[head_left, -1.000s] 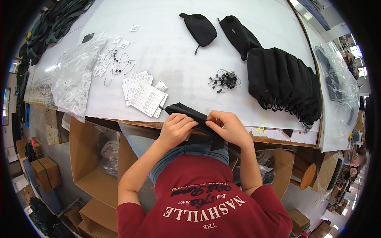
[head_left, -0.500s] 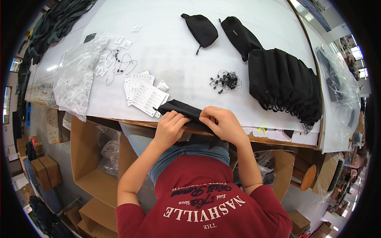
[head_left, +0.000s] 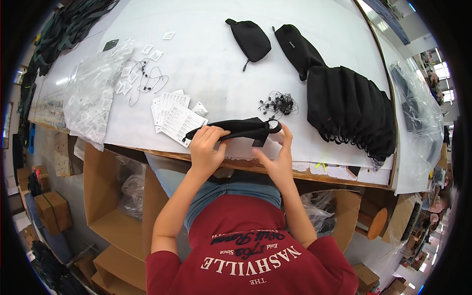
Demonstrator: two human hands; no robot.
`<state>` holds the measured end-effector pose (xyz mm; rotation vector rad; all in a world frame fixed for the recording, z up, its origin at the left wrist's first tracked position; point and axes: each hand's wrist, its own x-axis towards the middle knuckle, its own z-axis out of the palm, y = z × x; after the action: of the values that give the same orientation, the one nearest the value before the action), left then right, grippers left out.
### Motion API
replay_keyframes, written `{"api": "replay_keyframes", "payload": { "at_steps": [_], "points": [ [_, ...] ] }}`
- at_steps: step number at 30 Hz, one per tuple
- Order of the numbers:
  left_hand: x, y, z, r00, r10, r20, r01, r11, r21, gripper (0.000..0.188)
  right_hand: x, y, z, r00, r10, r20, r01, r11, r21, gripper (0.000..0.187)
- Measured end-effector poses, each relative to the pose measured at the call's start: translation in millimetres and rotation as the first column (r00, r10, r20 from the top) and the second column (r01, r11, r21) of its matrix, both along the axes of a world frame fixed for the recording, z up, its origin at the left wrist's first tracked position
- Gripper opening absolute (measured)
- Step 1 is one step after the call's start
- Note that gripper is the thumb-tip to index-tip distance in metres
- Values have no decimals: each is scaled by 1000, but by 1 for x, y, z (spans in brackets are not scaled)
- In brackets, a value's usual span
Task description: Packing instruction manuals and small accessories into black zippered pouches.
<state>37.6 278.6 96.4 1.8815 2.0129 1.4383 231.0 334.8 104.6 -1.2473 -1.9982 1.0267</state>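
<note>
A black zip pouch point(head_left: 241, 129) is lifted a little above the table's near edge. My left hand point(head_left: 209, 146) is closed on its left part, fingers over the top. At the pouch's right end a strap loop point(head_left: 274, 126) stands out, and a short dark flap hangs below it. My right hand point(head_left: 279, 156) is beside that end with thumb and fingers spread apart. Its fingertips are at the loop; whether they touch it I cannot tell. Printed white cards point(head_left: 178, 118) lie fanned beyond my left hand.
A row of black pouches point(head_left: 346, 105) fills the right side, with two more pouches, one point(head_left: 250, 42) farther back. A tangle of black tag strings point(head_left: 279, 104) lies mid-table. To the left are small white packets point(head_left: 156, 55) and a clear plastic bag point(head_left: 91, 93). Cardboard boxes point(head_left: 115, 191) stand below.
The pouch has been raised and turned, so its right end with the loop now shows. My right hand has come off its top and opened beside it. My left hand keeps its hold.
</note>
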Motion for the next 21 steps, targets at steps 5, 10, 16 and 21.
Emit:
{"api": "replay_keyframes", "payload": {
  "at_steps": [5, 10, 16, 21],
  "points": [
    [-1, 2, 12, 997, -6, 70, 21, 977, -211, 15, -5, 15, -37, 896, -235, -378, 163, 963, -214, 43],
    [-2, 1, 16, 998, -26, 66, 52, 901, -430, 19, 4, 27, -62, 832, -261, -490, 60, 920, -388, 19],
    [-4, -4, 10, 993, -119, 22, 115, 868, -484, 23, 52, 50, -22, 472, -546, -692, -77, 756, -650, 19],
    [-9, 1, 24, 978, -198, 69, 200, 783, -589, 23, 96, 56, 26, 738, -262, -622, -182, 810, -557, 20]
  ]
}}
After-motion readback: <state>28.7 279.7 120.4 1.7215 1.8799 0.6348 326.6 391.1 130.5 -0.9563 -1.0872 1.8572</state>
